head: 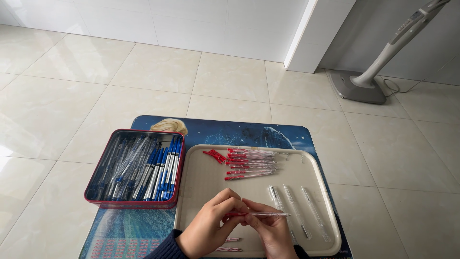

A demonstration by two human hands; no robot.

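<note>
1. Clear plastic, red at one end: a pen (261,214) pinched between both hands over the near part of the tray, lying level and pointing right.
2. Left hand (211,228) curled, thumb and forefinger closed on the pen's red end; right hand (270,230) closed likewise around the barrel just beside it, fingertips of both hands touching.
3. Just below the hands, two more thin red-striped pieces (229,244) on the tray, half hidden by the wrists.
4. To the right, three clear empty barrels (299,211) side by side, seemingly not yet fitted.
5. Further up the cream tray (201,192), a neat row of finished red pens (251,164) with a small heap of loose red caps (215,155) just beside it.
6. Left of the tray, a red tin (134,168) crowded with blue and clear pens.
7. Judged from this: a handful done, one in hand, three barrels waiting; whether the tin's pens count as finished, cannot tell.
</note>
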